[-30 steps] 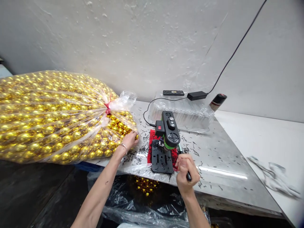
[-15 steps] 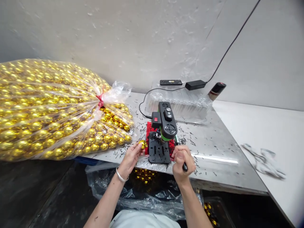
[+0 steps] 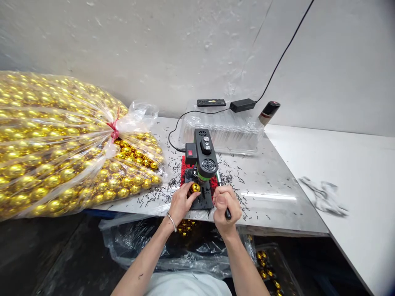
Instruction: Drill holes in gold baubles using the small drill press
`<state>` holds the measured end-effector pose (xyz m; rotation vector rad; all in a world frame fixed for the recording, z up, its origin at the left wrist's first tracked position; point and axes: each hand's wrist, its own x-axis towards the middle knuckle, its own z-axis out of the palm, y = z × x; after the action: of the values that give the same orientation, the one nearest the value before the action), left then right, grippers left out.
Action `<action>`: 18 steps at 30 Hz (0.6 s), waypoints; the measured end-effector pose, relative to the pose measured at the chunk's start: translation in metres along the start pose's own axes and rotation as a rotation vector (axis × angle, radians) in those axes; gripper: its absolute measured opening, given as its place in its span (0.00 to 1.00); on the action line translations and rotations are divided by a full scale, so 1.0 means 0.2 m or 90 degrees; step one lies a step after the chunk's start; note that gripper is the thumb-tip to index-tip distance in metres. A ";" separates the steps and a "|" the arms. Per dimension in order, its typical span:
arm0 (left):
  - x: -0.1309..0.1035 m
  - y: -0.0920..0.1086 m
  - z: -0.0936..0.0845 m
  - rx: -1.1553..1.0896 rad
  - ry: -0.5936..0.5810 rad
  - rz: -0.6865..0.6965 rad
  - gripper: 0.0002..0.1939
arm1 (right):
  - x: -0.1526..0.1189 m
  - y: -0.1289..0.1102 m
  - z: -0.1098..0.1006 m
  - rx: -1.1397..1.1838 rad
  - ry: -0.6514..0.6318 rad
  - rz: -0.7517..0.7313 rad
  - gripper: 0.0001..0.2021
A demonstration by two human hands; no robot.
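Observation:
Between thumb and fingers, my left hand (image 3: 182,200) pinches a shiny gold ball (image 3: 195,188) with a dark mark on it. The ball is over the black slotted base plate (image 3: 203,201), just in front of the drill press head. My right hand (image 3: 226,209) is wrapped round the black-ended lever handle (image 3: 228,213) at the right side of the small black bench drill press (image 3: 206,154). A red mat (image 3: 183,166) shows under the press. Whether the ball touches the plate is hidden by my fingers.
A large clear bag of gold balls (image 3: 61,148), tied in red, fills the left. Behind the press, a clear plastic box (image 3: 222,133) carries a power adapter (image 3: 242,105) and a remote (image 3: 211,102). Black shavings litter the metal table (image 3: 271,209). White gloves (image 3: 325,197) lie right. Plastic-lined container (image 3: 123,242) below.
My left hand has brought the gold ball rightward, from beside the press to over its base plate. My right hand keeps its grip on the lever. The whole view has shifted slightly.

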<state>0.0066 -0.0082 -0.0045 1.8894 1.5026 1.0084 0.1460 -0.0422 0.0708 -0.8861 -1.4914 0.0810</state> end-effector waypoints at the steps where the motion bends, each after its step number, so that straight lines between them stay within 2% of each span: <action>1: 0.00 0.00 0.01 0.027 0.009 0.025 0.17 | 0.00 0.00 0.00 0.001 -0.001 0.000 0.13; 8: 0.01 0.00 0.05 0.125 0.038 0.116 0.15 | -0.01 0.00 0.00 -0.003 0.011 0.007 0.14; 13: 0.01 -0.03 0.07 0.083 0.057 0.141 0.16 | -0.03 0.02 0.00 -0.003 0.007 0.000 0.13; 18: 0.01 -0.04 0.08 0.068 0.058 0.138 0.16 | -0.12 0.11 0.01 -0.015 -0.007 -0.032 0.14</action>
<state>0.0144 -0.0027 -0.0193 2.1453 1.4505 1.1432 0.1514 -0.0398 0.0393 -0.8680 -1.5265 0.0311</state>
